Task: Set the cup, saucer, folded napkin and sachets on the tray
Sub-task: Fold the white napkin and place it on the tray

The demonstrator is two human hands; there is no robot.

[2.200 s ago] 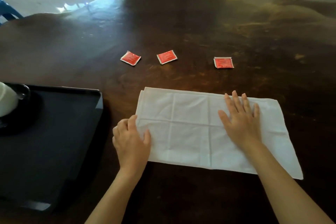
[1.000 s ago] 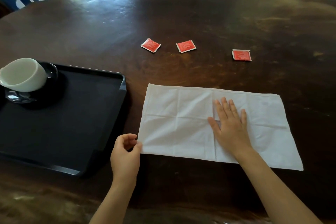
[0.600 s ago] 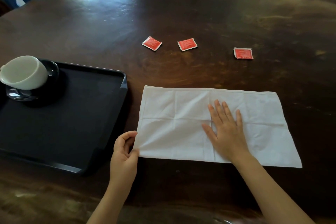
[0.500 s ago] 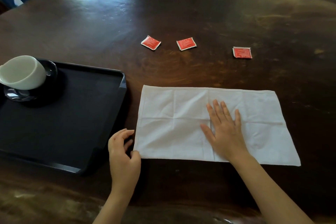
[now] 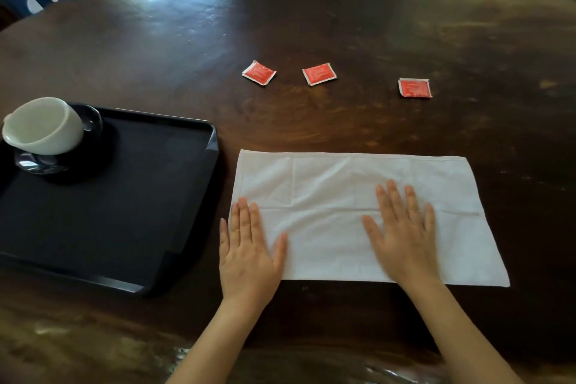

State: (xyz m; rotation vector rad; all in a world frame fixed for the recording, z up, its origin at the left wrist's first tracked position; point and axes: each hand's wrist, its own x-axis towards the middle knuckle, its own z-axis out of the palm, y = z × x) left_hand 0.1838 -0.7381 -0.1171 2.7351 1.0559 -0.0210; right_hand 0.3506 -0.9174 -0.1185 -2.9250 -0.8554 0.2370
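Both hands flat, fingers spread, gripping nothing: left hand palm-down on near-left corner of napkin, right hand pressed on its near-centre. Napkin white, crease lines across it, lying as a wide rectangle on dark wood table, just right of black tray. White cup sits tilted on dark saucer at tray's far-left; 3 red sachets w/ white edges lie in a loose row far of napkin, off tray.
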